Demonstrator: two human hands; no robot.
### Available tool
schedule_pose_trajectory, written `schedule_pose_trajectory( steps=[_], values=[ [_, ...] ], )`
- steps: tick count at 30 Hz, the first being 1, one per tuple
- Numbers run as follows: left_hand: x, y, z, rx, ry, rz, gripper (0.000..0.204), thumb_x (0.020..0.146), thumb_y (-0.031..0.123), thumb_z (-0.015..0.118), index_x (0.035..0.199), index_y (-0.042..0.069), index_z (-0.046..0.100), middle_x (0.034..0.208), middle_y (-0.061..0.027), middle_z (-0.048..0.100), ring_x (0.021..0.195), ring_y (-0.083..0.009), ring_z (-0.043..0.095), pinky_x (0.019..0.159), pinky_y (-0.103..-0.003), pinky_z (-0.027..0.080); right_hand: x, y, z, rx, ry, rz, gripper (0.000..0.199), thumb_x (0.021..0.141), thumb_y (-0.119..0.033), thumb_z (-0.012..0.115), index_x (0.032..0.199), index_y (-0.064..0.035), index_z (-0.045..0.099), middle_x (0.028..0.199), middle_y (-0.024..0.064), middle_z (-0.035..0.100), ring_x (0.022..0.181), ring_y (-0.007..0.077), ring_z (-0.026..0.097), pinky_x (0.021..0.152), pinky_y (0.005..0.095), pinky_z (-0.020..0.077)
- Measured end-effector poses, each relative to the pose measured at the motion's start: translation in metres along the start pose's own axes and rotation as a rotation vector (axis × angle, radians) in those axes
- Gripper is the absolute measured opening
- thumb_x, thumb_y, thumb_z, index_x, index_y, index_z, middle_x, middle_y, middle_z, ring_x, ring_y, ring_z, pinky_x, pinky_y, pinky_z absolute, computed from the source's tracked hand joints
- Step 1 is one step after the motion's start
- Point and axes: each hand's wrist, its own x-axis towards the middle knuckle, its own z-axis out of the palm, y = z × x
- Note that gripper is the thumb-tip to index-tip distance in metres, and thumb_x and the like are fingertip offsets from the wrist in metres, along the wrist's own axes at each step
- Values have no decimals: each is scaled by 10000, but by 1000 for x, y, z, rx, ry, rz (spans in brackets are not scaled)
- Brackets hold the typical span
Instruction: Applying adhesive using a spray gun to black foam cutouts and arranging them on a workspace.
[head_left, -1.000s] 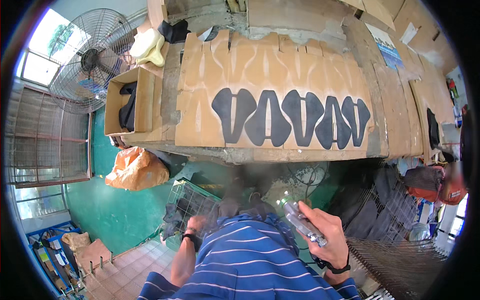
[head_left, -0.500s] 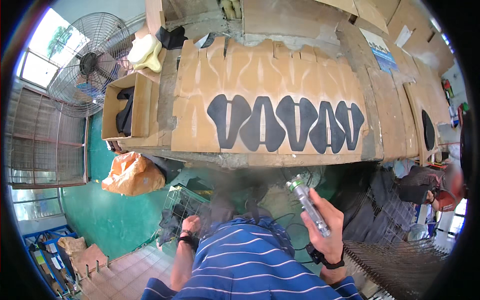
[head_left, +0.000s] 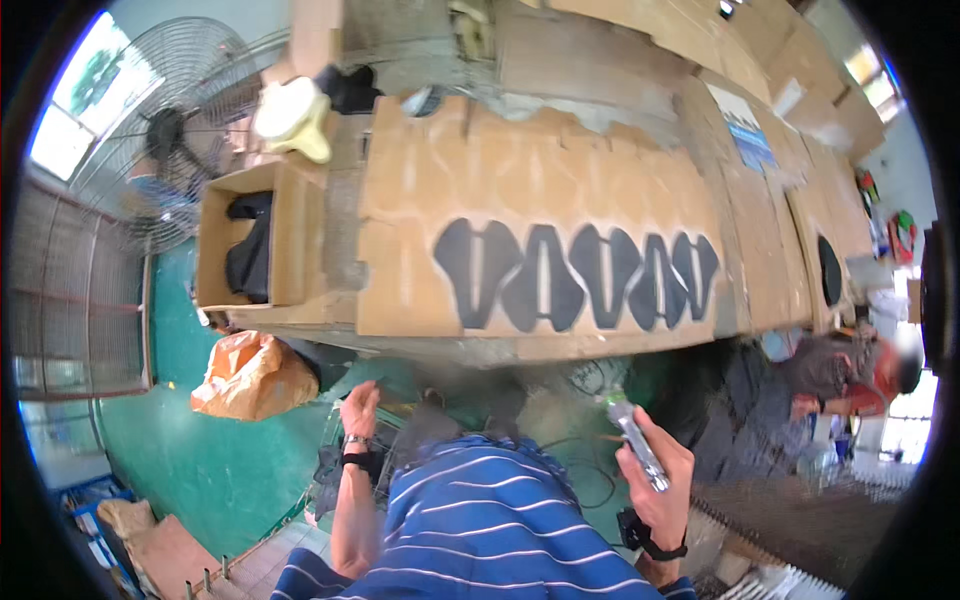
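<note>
right hand (head_left: 660,480): grip closed round spray gun (head_left: 636,447), rigid, light, held mid-body | left hand (head_left: 358,408): loosely curled, empty, near wire basket (head_left: 345,470) | table (head_left: 600,345) ahead

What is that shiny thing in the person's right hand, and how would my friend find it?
Start at the big cardboard-covered table with dark sprayed shapes on it. Look below its front edge, to the right of the blue striped shirt, where the right hand is raised. The slim silvery tool sticks up out of that grip; nothing else nearby is metal-bright and thin like it.
</note>
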Motion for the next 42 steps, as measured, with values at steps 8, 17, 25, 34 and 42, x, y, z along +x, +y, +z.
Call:
schedule_pose_trajectory(
  steps=[8, 17, 25, 34, 42],
  values=[
    [148, 145, -80, 131, 506, 579, 154, 959, 98, 709, 1093, 30, 743, 937, -146, 743, 825, -263, 713, 756, -347, 559, 7, -42, 78, 86, -43, 153, 513, 908, -23, 686, 1392, 114, 585, 943, 83, 681, 815, 106, 592, 723, 239, 495],
    [337, 121, -181, 906, 64, 46, 324, 711, 255, 910, 951, 103, 754, 1106, -141, 727, 1059, -344, 707, 910, -447, 581, 16, -81, 143, 119, -58, 252, 511, 904, 30, 677, 1403, 93, 589, 934, 62, 667, 789, 87, 572, 706, 218, 482],
    [360, 114, -179, 899, 92, 45, 332, 645, 258, 956, 912, 115, 820, 997, -176, 773, 958, -361, 751, 872, -439, 608, 20, -84, 173, 125, -55, 294, 510, 906, 28, 686, 1402, 93, 590, 932, 52, 672, 795, 79, 582, 716, 216, 490],
    [336, 110, -221, 397, 347, 256, 259, 879, 288, 761, 963, 44, 763, 848, -180, 742, 838, -337, 737, 780, -423, 574, 56, -72, 165, 25, -168, 136, 502, 886, 16, 708, 1375, 82, 615, 896, 69, 691, 773, 80, 585, 705, 236, 497],
    [226, 255, -180, -925, 29, 303, 237, 1093, 266, 568, 1045, 35, 587, 971, -114, 707, 883, -235, 722, 841, -375, 596, 79, -50, 157, -94, -223, 5, 509, 860, 2, 754, 1348, 72, 628, 998, 159, 740, 841, 188, 700, 777, 304, 550]
  ],
)
